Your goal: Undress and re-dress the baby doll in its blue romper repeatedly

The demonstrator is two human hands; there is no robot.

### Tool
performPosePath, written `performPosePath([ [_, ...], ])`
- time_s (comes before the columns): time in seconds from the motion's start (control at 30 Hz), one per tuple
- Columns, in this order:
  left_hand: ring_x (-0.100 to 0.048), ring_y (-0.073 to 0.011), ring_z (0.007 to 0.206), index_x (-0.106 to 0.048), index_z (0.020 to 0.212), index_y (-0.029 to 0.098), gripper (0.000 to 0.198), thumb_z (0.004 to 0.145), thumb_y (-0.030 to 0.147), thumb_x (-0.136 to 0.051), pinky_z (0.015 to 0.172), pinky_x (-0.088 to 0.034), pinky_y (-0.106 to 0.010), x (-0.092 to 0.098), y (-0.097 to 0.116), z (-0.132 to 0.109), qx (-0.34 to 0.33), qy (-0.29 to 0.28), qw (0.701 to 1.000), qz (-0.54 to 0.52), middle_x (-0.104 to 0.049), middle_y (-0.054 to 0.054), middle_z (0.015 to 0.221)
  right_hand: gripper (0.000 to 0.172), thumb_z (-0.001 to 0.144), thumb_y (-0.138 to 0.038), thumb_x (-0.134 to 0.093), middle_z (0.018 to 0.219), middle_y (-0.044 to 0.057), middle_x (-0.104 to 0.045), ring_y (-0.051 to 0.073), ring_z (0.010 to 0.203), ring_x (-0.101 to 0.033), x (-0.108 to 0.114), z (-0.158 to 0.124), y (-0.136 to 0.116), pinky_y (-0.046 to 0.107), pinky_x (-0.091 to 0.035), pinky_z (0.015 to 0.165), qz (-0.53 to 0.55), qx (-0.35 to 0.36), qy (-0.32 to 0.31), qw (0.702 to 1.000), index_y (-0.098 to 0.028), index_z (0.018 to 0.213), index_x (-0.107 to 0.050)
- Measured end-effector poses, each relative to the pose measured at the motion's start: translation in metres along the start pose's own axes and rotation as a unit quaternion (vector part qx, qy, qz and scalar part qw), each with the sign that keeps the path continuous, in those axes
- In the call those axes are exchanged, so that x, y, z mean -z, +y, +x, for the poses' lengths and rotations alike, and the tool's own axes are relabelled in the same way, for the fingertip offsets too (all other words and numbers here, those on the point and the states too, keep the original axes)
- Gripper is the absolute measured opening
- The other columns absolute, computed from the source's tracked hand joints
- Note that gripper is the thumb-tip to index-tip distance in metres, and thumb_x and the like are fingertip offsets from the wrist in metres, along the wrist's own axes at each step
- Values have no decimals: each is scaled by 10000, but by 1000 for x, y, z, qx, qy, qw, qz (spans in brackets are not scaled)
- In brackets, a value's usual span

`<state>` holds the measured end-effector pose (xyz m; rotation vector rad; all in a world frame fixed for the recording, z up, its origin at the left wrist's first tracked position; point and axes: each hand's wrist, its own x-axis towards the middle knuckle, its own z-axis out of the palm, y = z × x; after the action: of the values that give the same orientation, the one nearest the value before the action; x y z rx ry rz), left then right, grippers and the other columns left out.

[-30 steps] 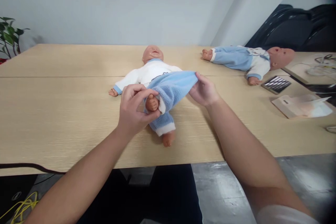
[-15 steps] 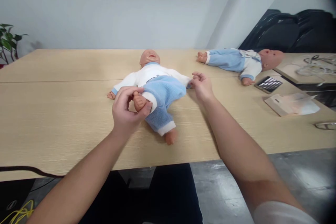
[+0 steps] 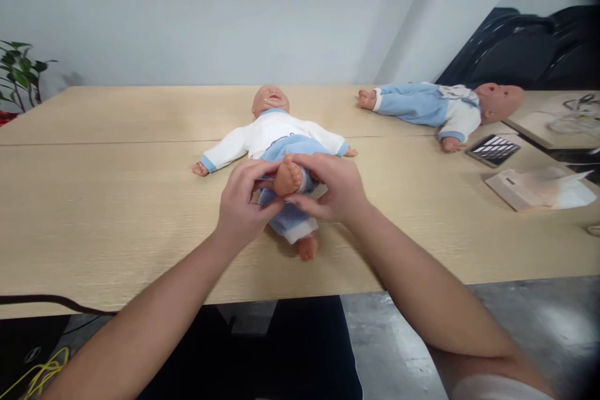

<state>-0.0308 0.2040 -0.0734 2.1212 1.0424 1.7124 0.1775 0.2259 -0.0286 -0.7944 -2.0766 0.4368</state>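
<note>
A baby doll (image 3: 269, 131) in a white top and light blue trousers lies on its back on the table, head toward the wall and arms spread. One of its legs is raised, with the foot (image 3: 287, 177) pointing up toward me. My left hand (image 3: 246, 200) is closed around the left side of that foot, thumb below it. From the other side my right hand (image 3: 335, 187) grips the same foot and ankle, its thumb meeting the left one. The doll's other foot (image 3: 307, 247) rests on the table near the front edge.
A second baby doll (image 3: 422, 106) in similar clothes lies at the back right. Near it are a phone (image 3: 494, 150) and a tissue pack (image 3: 539, 187). Cables (image 3: 579, 115) lie on the far right surface. A plant (image 3: 21, 72) stands at the left, and black chairs (image 3: 520, 47) are stacked behind.
My right hand has left the doll's arm at the right and moved left onto the raised foot. My left hand has shifted right with the foot, and the leg is turned more upright.
</note>
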Motion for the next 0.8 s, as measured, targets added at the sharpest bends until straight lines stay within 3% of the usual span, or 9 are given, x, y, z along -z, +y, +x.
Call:
performPosePath([
  [0.1,-656,-219,1154,-616,1281,272,438,882,326,-787,852,-660,-340,-1,-1,-1,14,-16,1000,-1,-649,-71,1234,488,824,-571,-765,832,39,-633,287,859,-618,-1,1,-1,477,-509,888,-25,15,38,999,-326,1245,-739],
  [0.2,-658,-207,1119,-641,1225,266,410,851,277,-809,809,-649,-305,-1,0,-1,38,-27,999,-5,-658,-65,1206,471,837,-578,-739,955,60,-610,311,965,-583,-4,2,2,543,-474,955,-31,75,52,995,-327,1235,-708],
  [0.33,-673,-193,1081,-670,1191,258,288,910,229,-729,787,-638,-301,-1,3,1,30,-68,997,-32,-673,-70,1186,516,883,-736,-585,1037,84,-582,323,1034,-554,2,1,9,573,-456,983,-3,109,46,993,-301,1147,-672],
  [0.47,-661,-224,1213,-650,1278,237,310,969,203,-647,1044,-585,-452,-2,5,2,-18,-148,989,-22,-700,-96,1272,711,876,-915,-367,897,79,-578,288,891,-573,14,1,15,534,-490,908,62,85,40,994,-269,848,-662],
  [0.6,-603,-263,1361,-580,1431,254,456,980,222,-638,1154,-505,-532,-5,5,1,-41,-235,971,-9,-647,-116,1464,816,914,-919,-222,708,67,-571,240,694,-550,21,3,20,458,-491,755,145,65,-10,987,-266,619,-615],
  [0.67,-575,-267,1406,-569,1464,266,475,993,246,-631,1185,-475,-539,-7,6,-1,-56,-270,961,-3,-627,-106,1509,828,931,-902,-208,665,64,-572,231,653,-540,22,5,24,440,-479,717,146,41,-11,988,-267,591,-617],
  [0.8,-578,-276,1412,-613,1431,279,418,1014,304,-621,1233,-395,-579,-11,12,-6,-80,-320,943,41,-639,-83,1511,698,1028,-733,-348,679,53,-583,220,680,-564,21,9,36,416,-474,744,102,-7,50,993,-254,597,-616],
])
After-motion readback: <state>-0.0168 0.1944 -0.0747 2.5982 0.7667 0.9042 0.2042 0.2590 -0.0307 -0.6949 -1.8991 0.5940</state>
